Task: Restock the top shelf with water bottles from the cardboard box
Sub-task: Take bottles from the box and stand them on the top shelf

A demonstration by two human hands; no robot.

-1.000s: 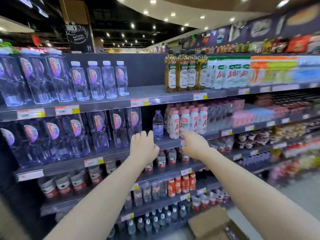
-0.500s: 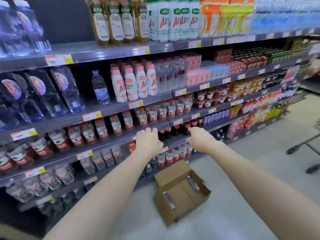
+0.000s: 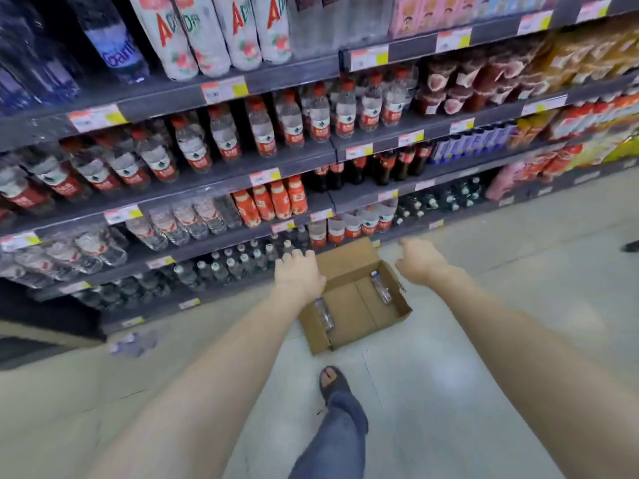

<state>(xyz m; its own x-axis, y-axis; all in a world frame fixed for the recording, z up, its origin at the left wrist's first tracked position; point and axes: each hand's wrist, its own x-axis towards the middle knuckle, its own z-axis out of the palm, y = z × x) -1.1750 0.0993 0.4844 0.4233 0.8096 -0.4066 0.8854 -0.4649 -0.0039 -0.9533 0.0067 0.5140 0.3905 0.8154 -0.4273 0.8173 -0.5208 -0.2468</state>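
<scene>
A cardboard box [image 3: 349, 305] sits open on the pale floor [image 3: 484, 340], just in front of the bottom row of the store shelves [image 3: 304, 157]. Two water bottles lie flat inside it, well apart. The left bottle [image 3: 324, 312] lies along the wall at the box's 8 o'clock, and the right bottle [image 3: 380, 288] lies along the wall at its 2 o'clock.

Both bare arms reach forward toward the box. The left hand [image 3: 299, 274] hovers over the box's 10 o'clock corner, back upward, fingers loosely bent and holding nothing. The right hand [image 3: 420, 262] hangs just outside the 2 o'clock edge, fingers relaxed and slightly spread, also holding nothing. Neither hand touches a bottle.

The shelves fill the view from 9 o'clock round to 2 o'clock and are packed with drinks. Red-labelled bottles [image 3: 262, 133] stand in rows at about 11 o'clock. At 6 o'clock from the box, a foot in a dark sandal [image 3: 333, 380] is planted on the floor, with a jeans leg [image 3: 339, 437] nearer the camera.
</scene>
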